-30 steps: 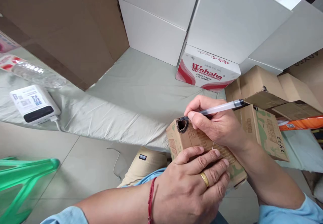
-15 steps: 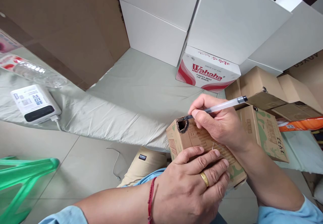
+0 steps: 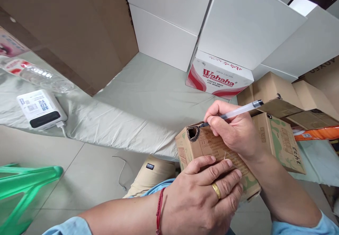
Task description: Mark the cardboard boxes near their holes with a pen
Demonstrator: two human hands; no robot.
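Note:
My right hand (image 3: 233,129) grips a pen (image 3: 242,110) with a clear barrel and a black end. Its tip is beside a dark-edged hole near the top corner of a brown cardboard box (image 3: 209,143). Flat on the same box rests my left hand (image 3: 206,192), fingers stretched out, with a gold ring on one finger and a red cord at the wrist. Green and brown print shows on the box, and my left hand hides much of its near face. Just right of my right wrist stands a similar box (image 3: 283,139) marked 2422.
A Wahaha carton (image 3: 219,77) stands on the cloth-covered surface (image 3: 137,97) against white panels. Brown boxes (image 3: 278,90) are at right, a large cardboard sheet (image 3: 66,26) at left. A white power bank (image 3: 42,109) with a cable and a plastic bottle (image 3: 39,76) lie left, above a green stool (image 3: 31,182).
My right hand and the pen have shifted slightly right along the box's top edge, away from the hole. My left hand stays on the box. The whole view has moved a little.

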